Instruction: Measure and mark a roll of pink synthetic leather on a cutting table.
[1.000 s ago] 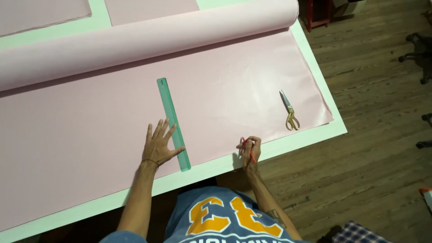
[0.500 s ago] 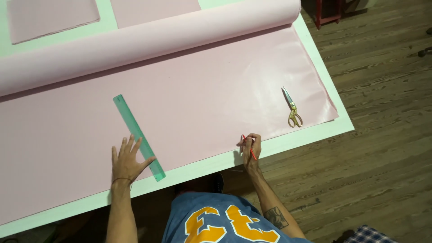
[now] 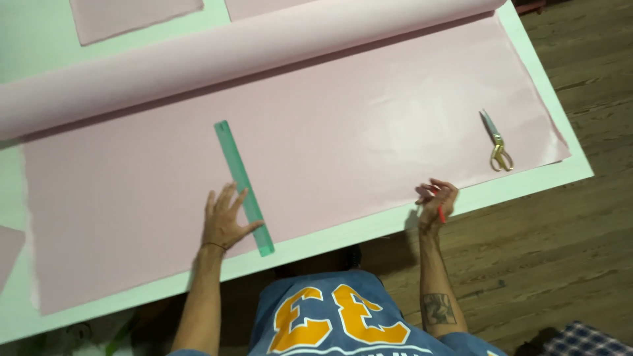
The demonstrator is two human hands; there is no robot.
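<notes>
The person stood at the near edge of a pale green worktop [image 3: 554,181], with a large sheet of pink paper [image 3: 330,132] unrolled across it. The still-rolled part of the paper, a thick pink roll [image 3: 231,49], lay along the far side of the sheet, running from left to right.

The left hand [image 3: 224,221] lay flat on the pink sheet, palm down, fingers [image 3: 221,198] spread and pointing away from the body. Its thumb reached right and touched the lower part of a green translucent ruler [image 3: 242,184]. The ruler lay flat on the sheet, slanting from far-left to near-right, with its near end over the edge of the paper and on the bare worktop.

The right hand [image 3: 436,200] was at the near edge of the sheet, well apart from the ruler, to its right. Its fingers were curled in loosely around a thin red marking tool [image 3: 440,212], pencil or pen I could not tell, which showed along the heel of the hand.

Further right, near the sheet's right edge, a pair of scissors with gold handles [image 3: 496,142] lay on the paper, blades pointing away, untouched by either hand. Two smaller cut pieces of pink paper [image 3: 132,16] lay beyond the roll at the far side. A wooden floor [image 3: 567,264] showed beyond the worktop on the right.
</notes>
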